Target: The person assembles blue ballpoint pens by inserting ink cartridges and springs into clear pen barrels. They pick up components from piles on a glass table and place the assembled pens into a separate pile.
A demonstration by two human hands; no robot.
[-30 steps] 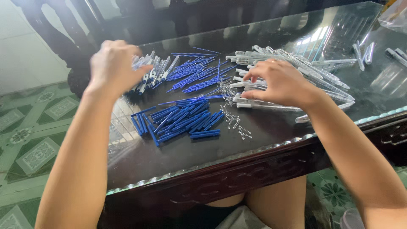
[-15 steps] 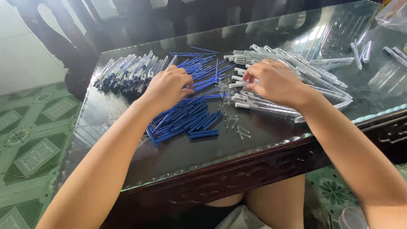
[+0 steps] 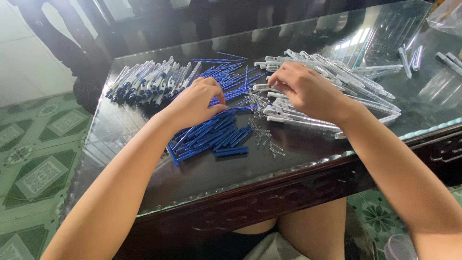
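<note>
Far left: assembled pens [image 3: 151, 82] stacked parallel near table corner, kept apart from loose parts. Left hand [image 3: 195, 102] rests on blue plastic pieces [image 3: 211, 135], fingers curled together over pile; whether one piece is pinched, cannot tell, palm hides it. Small metal springs [image 3: 262, 132] scattered between both piles, within reach of either hand. Right hand [image 3: 308, 91] lies over clear pen barrels [image 3: 337, 91], fingertips closed on one barrel at near end. Glass-topped dark table [image 3: 240, 178] carries everything.

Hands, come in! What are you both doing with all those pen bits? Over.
Left hand on blue pen pieces. Right hand pinching a clear pen barrel. Springs loose between them.
</note>
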